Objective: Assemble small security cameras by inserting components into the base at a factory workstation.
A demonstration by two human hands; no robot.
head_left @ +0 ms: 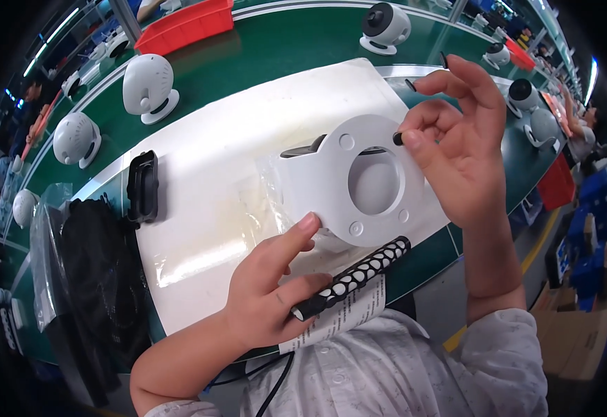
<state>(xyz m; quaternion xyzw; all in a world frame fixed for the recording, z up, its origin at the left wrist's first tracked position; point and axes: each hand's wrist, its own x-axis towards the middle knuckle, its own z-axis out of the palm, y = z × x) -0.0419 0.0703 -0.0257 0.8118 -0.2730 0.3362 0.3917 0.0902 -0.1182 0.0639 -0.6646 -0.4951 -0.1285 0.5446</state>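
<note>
A white plastic stand with a ring-shaped base lies tilted in front of me, its ring facing up toward me. Three round recesses show on the ring, and the stand's far side is partly hidden. My left hand grips a black strip with white round spots, while its index fingertip touches the stand's lower edge. At the ring's upper right, my right hand pinches a small black round pad between thumb and finger. Two more thin black pads sit on its raised fingertips.
A white sheet covers the green table, with clear plastic film beside the stand. A black tray-like part and a black bag are at the left. White round-headed devices and a red bin stand beyond.
</note>
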